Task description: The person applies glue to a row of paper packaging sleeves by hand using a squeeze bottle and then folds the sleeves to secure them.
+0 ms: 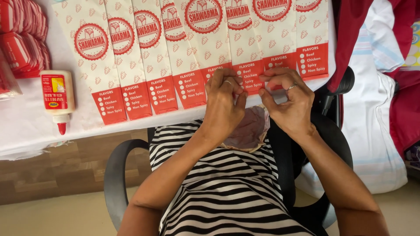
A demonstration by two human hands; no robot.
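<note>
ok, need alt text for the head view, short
Seen from above, a seated person's left hand and right hand pinch the lower edge of one red-and-white printed paper sleeve in an overlapping row on a white table. A white glue bottle with a red nozzle lies to the left, beside stacked red packets.

Matt paper food sleeves [192, 57], glossy plastic glue bottle [57, 97], smooth white tablecloth [26, 126], shiny metal rings [292, 86].
</note>
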